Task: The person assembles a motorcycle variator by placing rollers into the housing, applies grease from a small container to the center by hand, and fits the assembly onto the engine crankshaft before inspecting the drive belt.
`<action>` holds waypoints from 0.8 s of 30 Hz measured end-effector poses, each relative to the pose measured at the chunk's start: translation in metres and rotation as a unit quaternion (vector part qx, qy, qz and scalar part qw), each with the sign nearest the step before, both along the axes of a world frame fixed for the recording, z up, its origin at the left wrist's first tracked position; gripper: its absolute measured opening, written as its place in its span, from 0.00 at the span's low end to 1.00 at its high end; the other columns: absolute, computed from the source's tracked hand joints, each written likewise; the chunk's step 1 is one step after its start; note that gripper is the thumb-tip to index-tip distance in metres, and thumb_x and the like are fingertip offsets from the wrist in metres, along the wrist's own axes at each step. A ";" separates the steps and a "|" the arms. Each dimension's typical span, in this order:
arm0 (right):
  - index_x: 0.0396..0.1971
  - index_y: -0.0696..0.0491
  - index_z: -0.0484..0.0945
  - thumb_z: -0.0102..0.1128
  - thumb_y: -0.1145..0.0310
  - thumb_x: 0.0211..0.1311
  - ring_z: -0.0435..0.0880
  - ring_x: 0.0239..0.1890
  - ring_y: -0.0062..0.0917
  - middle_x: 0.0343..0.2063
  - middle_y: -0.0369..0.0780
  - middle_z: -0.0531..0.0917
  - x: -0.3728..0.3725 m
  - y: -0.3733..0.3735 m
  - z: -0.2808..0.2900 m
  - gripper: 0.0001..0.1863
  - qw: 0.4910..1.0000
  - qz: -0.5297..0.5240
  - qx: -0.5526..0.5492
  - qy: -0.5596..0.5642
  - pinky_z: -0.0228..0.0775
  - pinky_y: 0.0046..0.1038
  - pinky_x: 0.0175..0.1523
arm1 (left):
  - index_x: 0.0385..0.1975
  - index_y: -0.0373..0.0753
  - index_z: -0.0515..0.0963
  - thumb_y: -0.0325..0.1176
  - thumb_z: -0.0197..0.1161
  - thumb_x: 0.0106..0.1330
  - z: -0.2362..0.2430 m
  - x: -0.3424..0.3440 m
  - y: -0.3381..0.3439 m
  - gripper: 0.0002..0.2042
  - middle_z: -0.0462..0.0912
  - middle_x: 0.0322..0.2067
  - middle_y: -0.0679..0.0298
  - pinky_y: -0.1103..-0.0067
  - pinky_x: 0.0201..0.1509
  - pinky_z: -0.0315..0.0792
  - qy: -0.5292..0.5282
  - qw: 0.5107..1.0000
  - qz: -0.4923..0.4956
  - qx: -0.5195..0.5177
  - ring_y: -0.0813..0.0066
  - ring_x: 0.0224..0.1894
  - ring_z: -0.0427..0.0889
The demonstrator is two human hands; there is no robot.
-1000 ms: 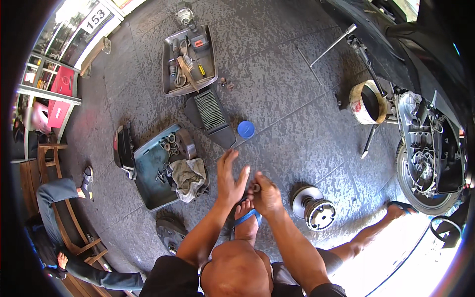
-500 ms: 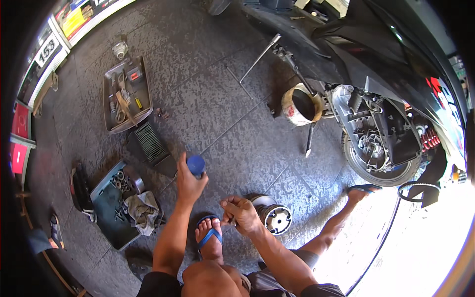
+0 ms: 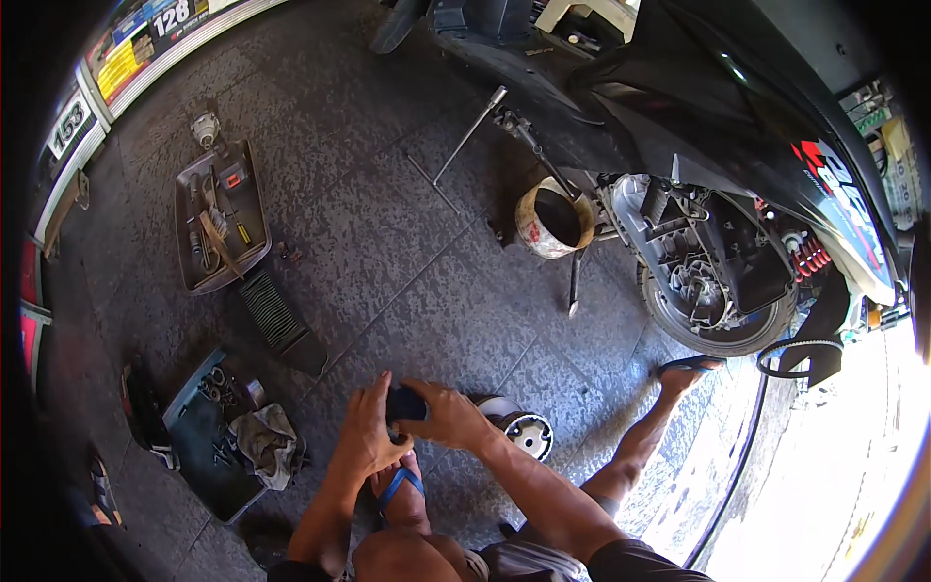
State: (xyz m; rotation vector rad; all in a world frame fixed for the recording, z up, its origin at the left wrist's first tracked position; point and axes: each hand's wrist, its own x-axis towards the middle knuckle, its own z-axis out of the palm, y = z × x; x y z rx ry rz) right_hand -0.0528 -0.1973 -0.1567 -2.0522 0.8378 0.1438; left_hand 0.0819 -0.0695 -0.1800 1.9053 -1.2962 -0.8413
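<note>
Beside an opened scooter (image 3: 679, 121), the left hand (image 3: 367, 435) and right hand (image 3: 450, 417) together clasp a dark tub (image 3: 405, 404); the clutch (image 3: 529, 436) (seemingly already removed) rests on the floor (image 3: 378, 310), its refitting apparently not yet begun.

"What kind of place is this, please?"

"It is a motorcycle repair workshop. A black scooter (image 3: 669, 107) stands with the side of its engine (image 3: 693, 281) opened."

"And what else shows this?"

"On the dark floor (image 3: 388, 320) there are a grey tray (image 3: 250, 189) of hand tools (image 3: 211, 231), a blue-green tray (image 3: 199, 485) with small metal parts (image 3: 215, 383) and a rag (image 3: 266, 446), and a long metal wrench (image 3: 468, 139)."
</note>
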 end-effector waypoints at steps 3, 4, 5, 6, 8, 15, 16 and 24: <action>0.58 0.58 0.72 0.70 0.51 0.54 0.84 0.47 0.44 0.41 0.53 0.83 0.004 -0.005 0.018 0.37 0.994 -0.042 0.100 -0.012 0.75 0.38 0.53 | 0.68 0.30 0.56 0.34 0.73 0.46 -0.013 0.003 0.002 0.47 0.71 0.54 0.43 0.62 0.62 0.67 0.024 0.998 0.013 -0.058 0.46 0.56 0.71; 0.56 0.58 0.73 0.68 0.48 0.56 0.85 0.45 0.43 0.39 0.53 0.84 0.010 -0.008 0.027 0.35 0.973 -0.108 0.198 0.040 0.76 0.38 0.51 | 0.67 0.31 0.58 0.39 0.72 0.50 -0.024 0.004 0.005 0.44 0.71 0.54 0.44 0.62 0.61 0.68 0.090 0.990 0.030 -0.103 0.48 0.57 0.72; 0.54 0.58 0.75 0.66 0.46 0.57 0.86 0.43 0.41 0.37 0.53 0.85 0.011 -0.010 0.032 0.34 0.935 -0.175 0.292 0.095 0.76 0.38 0.50 | 0.67 0.31 0.59 0.44 0.71 0.55 -0.033 0.002 0.006 0.42 0.71 0.54 0.45 0.63 0.60 0.68 0.160 0.975 0.044 -0.148 0.51 0.57 0.72; 0.54 0.58 0.75 0.66 0.46 0.57 0.86 0.43 0.41 0.37 0.53 0.85 0.010 -0.011 0.029 0.34 0.935 -0.179 0.291 0.096 0.76 0.38 0.50 | 0.67 0.31 0.59 0.44 0.71 0.55 -0.039 -0.001 0.005 0.42 0.71 0.54 0.45 0.63 0.60 0.68 0.162 0.975 0.041 -0.148 0.51 0.57 0.72; 0.53 0.59 0.76 0.65 0.44 0.59 0.85 0.45 0.36 0.39 0.52 0.84 0.008 -0.013 0.018 0.35 0.905 -0.187 0.367 0.109 0.76 0.36 0.50 | 0.65 0.32 0.62 0.54 0.60 0.67 -0.046 -0.010 0.002 0.36 0.74 0.51 0.48 0.67 0.54 0.72 0.205 0.953 0.074 -0.213 0.57 0.52 0.77; 0.59 0.56 0.67 0.71 0.55 0.53 0.81 0.52 0.45 0.46 0.54 0.81 -0.001 -0.002 0.010 0.37 0.995 -0.032 0.084 -0.052 0.73 0.40 0.54 | 0.51 0.33 0.73 0.63 0.39 0.73 -0.069 -0.035 -0.010 0.34 0.80 0.37 0.58 0.78 0.35 0.75 0.421 0.866 0.231 -0.142 0.67 0.34 0.82; 0.61 0.56 0.65 0.71 0.60 0.52 0.81 0.52 0.39 0.50 0.52 0.80 0.000 -0.004 0.011 0.38 0.998 -0.036 0.052 -0.021 0.73 0.37 0.54 | 0.47 0.34 0.74 0.64 0.38 0.73 -0.083 -0.031 -0.005 0.34 0.80 0.33 0.59 0.79 0.30 0.73 0.506 0.823 0.251 -0.051 0.69 0.29 0.81; 0.67 0.54 0.57 0.61 0.76 0.49 0.84 0.33 0.32 0.59 0.51 0.73 -0.008 -0.017 -0.026 0.41 0.956 -0.186 0.166 -0.156 0.77 0.30 0.36 | 0.38 0.37 0.77 0.67 0.34 0.72 -0.086 -0.015 -0.002 0.36 0.78 0.23 0.62 0.78 0.26 0.64 0.684 0.640 0.346 -0.049 0.73 0.21 0.73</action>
